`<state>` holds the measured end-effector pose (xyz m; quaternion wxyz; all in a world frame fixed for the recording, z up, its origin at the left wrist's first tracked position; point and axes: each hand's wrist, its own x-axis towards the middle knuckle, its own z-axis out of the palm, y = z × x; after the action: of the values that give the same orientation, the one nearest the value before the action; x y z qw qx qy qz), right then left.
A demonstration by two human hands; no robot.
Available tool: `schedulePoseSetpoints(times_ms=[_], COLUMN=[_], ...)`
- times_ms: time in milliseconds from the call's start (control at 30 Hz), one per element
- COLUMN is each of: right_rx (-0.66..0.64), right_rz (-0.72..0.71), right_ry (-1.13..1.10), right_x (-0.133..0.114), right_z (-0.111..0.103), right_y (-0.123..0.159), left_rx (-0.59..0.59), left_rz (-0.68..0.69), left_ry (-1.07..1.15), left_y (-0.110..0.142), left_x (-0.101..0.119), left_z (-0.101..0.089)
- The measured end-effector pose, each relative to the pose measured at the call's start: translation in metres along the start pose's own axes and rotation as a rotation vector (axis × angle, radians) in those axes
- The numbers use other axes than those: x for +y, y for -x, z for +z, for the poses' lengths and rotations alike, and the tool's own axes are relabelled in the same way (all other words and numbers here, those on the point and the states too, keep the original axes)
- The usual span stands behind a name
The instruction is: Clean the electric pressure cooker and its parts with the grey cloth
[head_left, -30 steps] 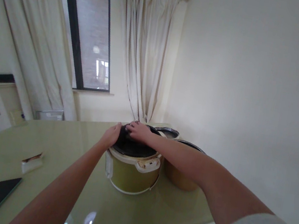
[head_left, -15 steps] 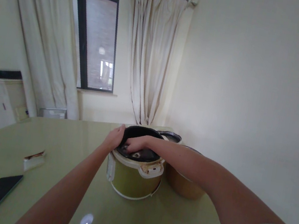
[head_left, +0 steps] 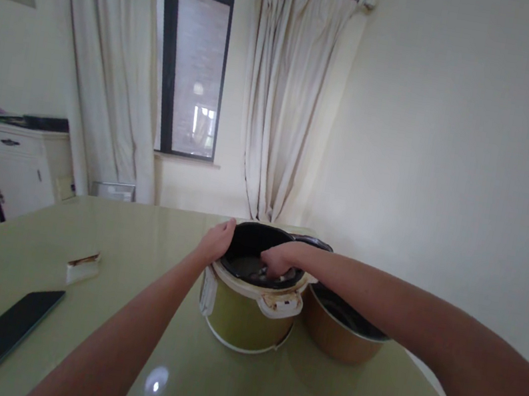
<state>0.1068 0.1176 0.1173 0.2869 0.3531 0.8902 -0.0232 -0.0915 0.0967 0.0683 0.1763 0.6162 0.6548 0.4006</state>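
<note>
A green and white electric cooker body (head_left: 244,320) stands on the table, with a dark inner pot (head_left: 251,243) in it. My left hand (head_left: 218,241) is closed over the pot's left rim, its thumb outside. Down inside the pot is my right hand (head_left: 279,259), fingers curled together near the bottom. Something small with pale, shiny spots shows at those fingertips, too unclear to name. Brown stains mark the cooker's white rim and front latch (head_left: 281,305). Behind my right forearm, a brown pot (head_left: 340,336) with a dark inside sits close beside the cooker.
A glossy green tabletop (head_left: 133,257) spreads around, its edge at lower right. On the left lie a dark phone (head_left: 1,333) and a small white packet (head_left: 82,270). Another vessel's rim (head_left: 315,241) shows behind the cooker. A wall (head_left: 454,155) rises at right.
My right hand has moved from the left part of the pot's inside toward the right. My left hand stays on the rim. The view has turned slightly left.
</note>
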Motion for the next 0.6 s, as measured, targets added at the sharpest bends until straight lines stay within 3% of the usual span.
schedulePoseSetpoints(times_ms=[67, 133, 233, 300, 367, 433, 500, 600], right_rx=[0.122, 0.32, 0.546, 0.61, 0.623, 0.613, 0.566, 0.429], right_rz=[0.065, 0.016, -0.279, -0.474, -0.52, -0.407, -0.204, 0.045], right_ry=[0.184, 0.346, 0.601, 0.742, 0.796, 0.756, 0.635, 0.294], right_x=[0.011, 0.016, 0.012, 0.009, 0.009, 0.013, 0.019, 0.026], right_z=[0.003, 0.002, -0.006, -0.013, -0.016, -0.013, -0.005, 0.005], right_y=[-0.003, -0.013, -0.036, -0.048, -0.052, -0.047, -0.037, -0.02], left_rx=[0.0, -0.002, -0.014, -0.024, -0.029, -0.029, -0.02, -0.001], left_rz=[0.001, -0.003, -0.014, -0.014, -0.005, -0.005, -0.002, 0.018], left_ry=[-0.003, -0.014, -0.046, -0.064, -0.069, -0.07, -0.064, -0.044], left_y=[0.001, 0.002, 0.004, 0.005, 0.006, 0.007, 0.007, 0.004], left_x=[0.001, 0.002, 0.006, 0.009, 0.01, 0.01, 0.009, 0.006], left_z=[0.0, -0.001, -0.003, -0.004, -0.006, -0.006, -0.005, -0.003])
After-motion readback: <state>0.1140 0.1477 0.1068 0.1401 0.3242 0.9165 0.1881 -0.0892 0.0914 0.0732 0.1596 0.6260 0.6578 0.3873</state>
